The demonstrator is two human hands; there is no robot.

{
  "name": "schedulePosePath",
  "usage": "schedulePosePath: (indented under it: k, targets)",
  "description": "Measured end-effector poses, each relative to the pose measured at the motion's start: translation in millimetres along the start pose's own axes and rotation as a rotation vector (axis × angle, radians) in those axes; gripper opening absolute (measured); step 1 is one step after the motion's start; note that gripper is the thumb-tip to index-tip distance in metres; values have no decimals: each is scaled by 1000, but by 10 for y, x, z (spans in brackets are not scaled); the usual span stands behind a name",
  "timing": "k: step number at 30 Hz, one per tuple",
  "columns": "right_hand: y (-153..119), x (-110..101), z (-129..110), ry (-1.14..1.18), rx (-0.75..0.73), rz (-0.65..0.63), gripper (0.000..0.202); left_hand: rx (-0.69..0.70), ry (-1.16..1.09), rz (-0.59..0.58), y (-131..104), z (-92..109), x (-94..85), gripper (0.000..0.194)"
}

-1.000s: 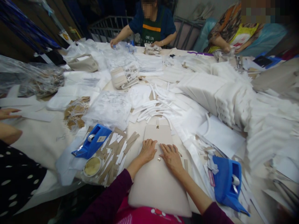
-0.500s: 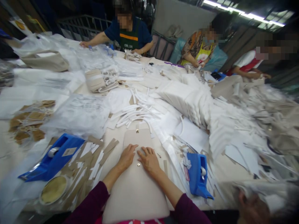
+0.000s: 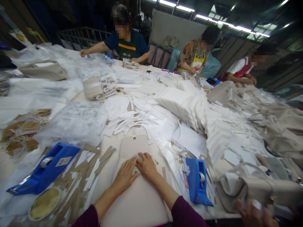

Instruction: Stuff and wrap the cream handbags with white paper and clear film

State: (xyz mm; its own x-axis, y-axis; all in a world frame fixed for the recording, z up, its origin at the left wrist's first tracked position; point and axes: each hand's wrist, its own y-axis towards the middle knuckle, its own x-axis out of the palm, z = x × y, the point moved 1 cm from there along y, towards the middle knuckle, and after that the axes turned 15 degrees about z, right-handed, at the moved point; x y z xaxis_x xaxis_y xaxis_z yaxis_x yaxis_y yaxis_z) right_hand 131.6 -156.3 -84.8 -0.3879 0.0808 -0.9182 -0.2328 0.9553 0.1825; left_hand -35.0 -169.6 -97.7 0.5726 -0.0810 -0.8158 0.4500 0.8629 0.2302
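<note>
A beige bag (image 3: 139,201) lies flat in front of me, with its flap spread away from me and a metal clasp (image 3: 134,137) at the flap's far end. My left hand (image 3: 125,175) rests flat across the middle of the bag, fingers stretched out. Close beside it, my right hand (image 3: 147,166) presses on the same area with its fingers slightly bent and apart. The fingertips of both hands nearly meet. Between the hands a small round metal stud (image 3: 135,172) shows on the bag. What lies directly beneath my fingers is hidden.
Blue tape dispensers stand at left (image 3: 47,168) and right (image 3: 197,181), near paper strips (image 3: 78,176) and a round tub (image 3: 44,203). White padding sheets (image 3: 187,107) and tubes (image 3: 132,121) lie beyond. A co-worker's blurred hand (image 3: 254,211) is at lower right; several people work opposite.
My left hand has slid toward me and flattened beside the right hand, now near the stud. The view has shifted slightly. At lower right, a beige bag has come into view by the co-worker's hand.
</note>
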Motion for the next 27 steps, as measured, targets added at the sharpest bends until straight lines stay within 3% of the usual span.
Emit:
schedulePosePath:
  k: [3,5,10,14,16,19,22,27]
  targets:
    - [-13,-29,181,182,52,39,26,58,12,-38,27,6,-52,67]
    - [-29,-81,411,251,125,136,23,81,25,-70,42,1,-64,62]
    - [-2,-312,1256,-45,404,489,46,65,45,-78,19,-10,-34,64]
    - [144,-397,1782,-283,423,499,55,54,64,-104,5,14,-38,66]
    - [224,-396,1950,-227,439,468,50,50,77,-124,6,26,-49,66]
    - [317,-456,2175,-28,592,480,23,40,95,-135,5,29,-56,67]
    - [375,-671,2415,72,718,541,20,33,93,-132,-3,16,-43,67]
    - [438,-1204,2622,206,742,639,39,21,38,-115,-24,-5,-18,66]
